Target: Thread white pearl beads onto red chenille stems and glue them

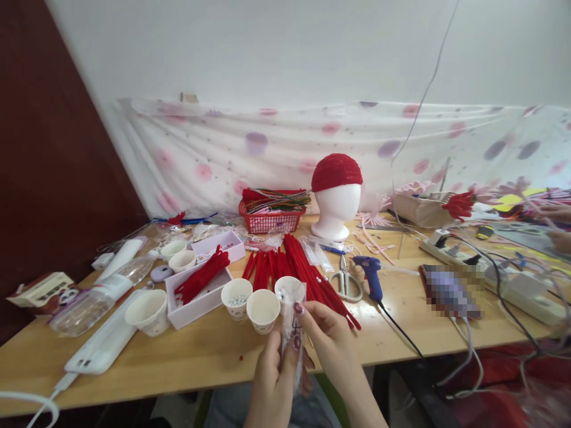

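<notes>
I have both hands low at the near edge of the tabletop (187, 356), and between them my fingers (307, 315) are pinched on a small clear plastic bag (292, 321) that stands upright. My left hand (272, 380) grips the bag's lower part from the left, thumb laid across its front; my right hand (330, 336) closes on its upper right edge with thumb and forefinger. Neither hand is spread; both are narrow around the bag. I cannot tell what the bag holds.

Just beyond the bag stand three white paper cups: one (263, 309) directly in front of my left hand, one with pale beads (237, 298) to its left, and a third (289, 289) partly behind the bag's top. To their left a white tray (196, 306) carries a bundle of red pipe cleaners (203, 276), and a larger fan of red stems (303, 270) lies behind the cups. To the right lie scissors (345, 284) and a blue glue gun (372, 274). Farther back stand a red basket (270, 220) and a white foam head (335, 205) wearing a red cap. Another person's hands (557, 226) show at the far right.
</notes>
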Demonstrator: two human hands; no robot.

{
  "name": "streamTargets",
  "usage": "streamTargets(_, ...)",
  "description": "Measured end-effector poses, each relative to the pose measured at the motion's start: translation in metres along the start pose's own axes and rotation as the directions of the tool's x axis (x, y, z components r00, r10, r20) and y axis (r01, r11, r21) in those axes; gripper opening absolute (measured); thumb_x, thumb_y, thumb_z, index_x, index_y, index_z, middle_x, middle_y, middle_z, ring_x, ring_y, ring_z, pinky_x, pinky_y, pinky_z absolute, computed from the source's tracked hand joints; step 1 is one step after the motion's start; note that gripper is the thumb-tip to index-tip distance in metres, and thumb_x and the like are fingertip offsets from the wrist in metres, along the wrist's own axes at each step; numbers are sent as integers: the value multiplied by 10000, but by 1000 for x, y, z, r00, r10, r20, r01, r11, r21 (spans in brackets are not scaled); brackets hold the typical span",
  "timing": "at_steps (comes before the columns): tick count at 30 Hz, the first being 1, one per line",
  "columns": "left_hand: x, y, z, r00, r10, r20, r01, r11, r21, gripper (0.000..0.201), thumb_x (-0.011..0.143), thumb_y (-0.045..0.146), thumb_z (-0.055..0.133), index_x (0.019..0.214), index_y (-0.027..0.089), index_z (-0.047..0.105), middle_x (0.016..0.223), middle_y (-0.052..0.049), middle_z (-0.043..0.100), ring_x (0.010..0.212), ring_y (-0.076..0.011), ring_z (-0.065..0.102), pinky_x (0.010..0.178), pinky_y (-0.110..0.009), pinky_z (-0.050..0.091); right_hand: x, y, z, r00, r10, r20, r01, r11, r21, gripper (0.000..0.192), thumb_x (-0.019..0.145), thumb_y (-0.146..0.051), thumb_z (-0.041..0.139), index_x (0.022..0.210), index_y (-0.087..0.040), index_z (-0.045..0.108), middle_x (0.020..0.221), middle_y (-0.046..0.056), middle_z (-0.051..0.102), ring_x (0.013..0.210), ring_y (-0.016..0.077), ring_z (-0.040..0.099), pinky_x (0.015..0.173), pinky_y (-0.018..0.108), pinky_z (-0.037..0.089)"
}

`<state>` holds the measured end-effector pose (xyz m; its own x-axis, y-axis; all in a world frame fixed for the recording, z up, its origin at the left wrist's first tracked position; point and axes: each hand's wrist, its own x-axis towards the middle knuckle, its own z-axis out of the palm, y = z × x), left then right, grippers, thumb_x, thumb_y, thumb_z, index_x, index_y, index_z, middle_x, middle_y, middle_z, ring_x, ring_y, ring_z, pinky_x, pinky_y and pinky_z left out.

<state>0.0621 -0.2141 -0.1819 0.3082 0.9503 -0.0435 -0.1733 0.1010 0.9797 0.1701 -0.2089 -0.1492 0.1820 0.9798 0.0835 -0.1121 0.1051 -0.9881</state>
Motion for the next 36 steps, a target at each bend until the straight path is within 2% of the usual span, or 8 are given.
streamTargets(4, -9, 15, -13, 968, 233, -95, -197, 935, 294, 520, 885, 623, 509, 1147, 193, 637, 989, -111, 754, 860, -227, 711, 817, -331, 560, 2, -7, -7, 994, -92, -58, 91, 996, -8, 441, 801, -581, 718, 698, -157, 650, 606, 2, 547, 559, 125, 468, 507, 228, 378)
streamTargets(7, -10, 35, -24, 933, 320, -163, -227, 879, 420, 438, 911, 570, 497, 1095, 214, 676, 1027, -108, 753, 846, -229, 717, 815, -338, 564, 0, -14, -11, 996, -93, -12, 93, 996, 7, 452, 804, -575, 718, 650, -157, 635, 592, 5, 552, 572, 127, 460, 543, 236, 362)
streamTargets(15, 15, 66, -19, 960, 266, -89, -251, 957, 148, 400, 869, 487, 618, 1089, 166, 711, 1127, -122, 724, 1010, -247, 694, 812, -297, 586, -2, -8, -9, 990, -107, 90, 105, 994, 27, 378, 857, -486, 701, 672, -159, 655, 608, 0, 534, 584, 125, 438, 543, 236, 331)
streamTargets(20, 18, 68, -19, 944, 318, -93, -288, 927, 239, 291, 857, 426, 644, 963, 173, 738, 1001, -100, 758, 891, -227, 725, 780, -287, 589, -2, -10, -11, 976, -124, 181, 134, 990, -45, 348, 900, -485, 647, 756, -172, 693, 659, 10, 563, 620, 138, 457, 573, 246, 359)
streamTargets(24, 13, 66, -23, 921, 379, -94, -336, 892, 302, 222, 874, 376, 627, 914, 191, 743, 974, -83, 769, 861, -216, 736, 725, -259, 596, -8, -13, -9, 974, -228, 7, 228, 971, -76, 346, 926, -526, 597, 806, -205, 645, 714, 7, 569, 664, 152, 499, 615, 247, 412)
streamTargets(27, 10, 64, -20, 846, 530, -51, -461, 777, 429, 140, 890, 254, 614, 908, 235, 752, 915, -30, 779, 834, -167, 731, 749, -214, 576, -13, -14, -7, 956, -251, -151, 240, 967, -87, 355, 941, -561, 556, 866, -218, 609, 628, -32, 500, 552, 115, 433, 520, 214, 372)
streamTargets(33, 10, 50, -9, 566, 815, 123, -720, 416, 555, 241, 882, 50, 571, 965, 207, 733, 903, -28, 742, 853, -116, 708, 802, -163, 548, -14, -4, -7, 998, -18, -63, 33, 970, 240, 386, 891, -568, 621, 802, -194, 589, 528, -42, 518, 371, 71, 413, 342, 172, 239)
streamTargets(36, 10, 42, -6, 534, 831, 158, -740, 369, 563, 240, 890, 49, 570, 996, 201, 723, 908, -43, 735, 842, -127, 705, 770, -184, 556, -14, -1, -11, 997, 25, -71, 2, 932, 363, 302, 824, -473, 732, 850, -188, 635, 561, -27, 568, 387, 69, 440, 346, 159, 263)
